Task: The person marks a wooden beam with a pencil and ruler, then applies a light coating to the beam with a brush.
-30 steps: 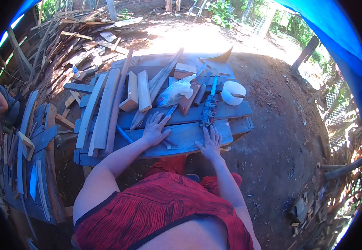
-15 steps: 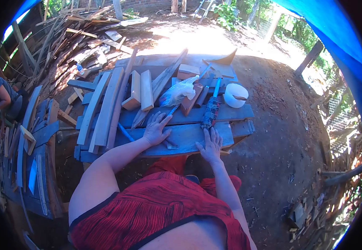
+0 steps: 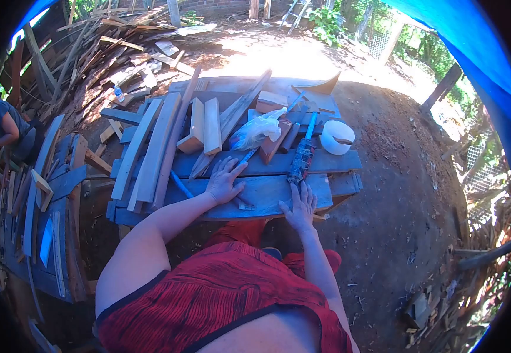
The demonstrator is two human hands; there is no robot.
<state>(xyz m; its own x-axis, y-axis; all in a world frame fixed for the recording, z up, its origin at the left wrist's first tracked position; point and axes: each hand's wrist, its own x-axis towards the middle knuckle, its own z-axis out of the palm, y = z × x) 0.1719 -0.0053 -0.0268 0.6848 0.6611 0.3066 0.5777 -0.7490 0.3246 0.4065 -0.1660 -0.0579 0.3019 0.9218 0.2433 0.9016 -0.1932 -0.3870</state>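
Note:
My left hand (image 3: pixel 226 181) lies flat with fingers spread on the front boards of the wooden workbench (image 3: pixel 343 160). A thin blue rod (image 3: pixel 180 184) passes by its wrist, and the point of a long tapered board (image 3: pixel 203 163) lies beside its fingers. My right hand (image 3: pixel 300 207) also rests open on the front board (image 3: pixel 262 193), its fingertips right at the dark wrapped end of a tool with a blue shaft (image 3: pixel 301 160). Between and beyond the hands are a knotted clear plastic bag (image 3: pixel 257 130) and a reddish-brown wood block (image 3: pixel 274 144).
Several planks (image 3: pixel 155 156) lie along the bench's left side. A white bowl (image 3: pixel 336 137) with a dark piece in it sits at the right. Another bench with wood (image 3: pixel 61 217) stands left, near a person (image 3: pixel 9 126). Scrap wood (image 3: pixel 137 56) is heaped behind; a blue tarp (image 3: pixel 473 53) hangs upper right.
The view has shifted slightly, so the bench sits a little lower and further right. Both hands stay resting in about the same places on it.

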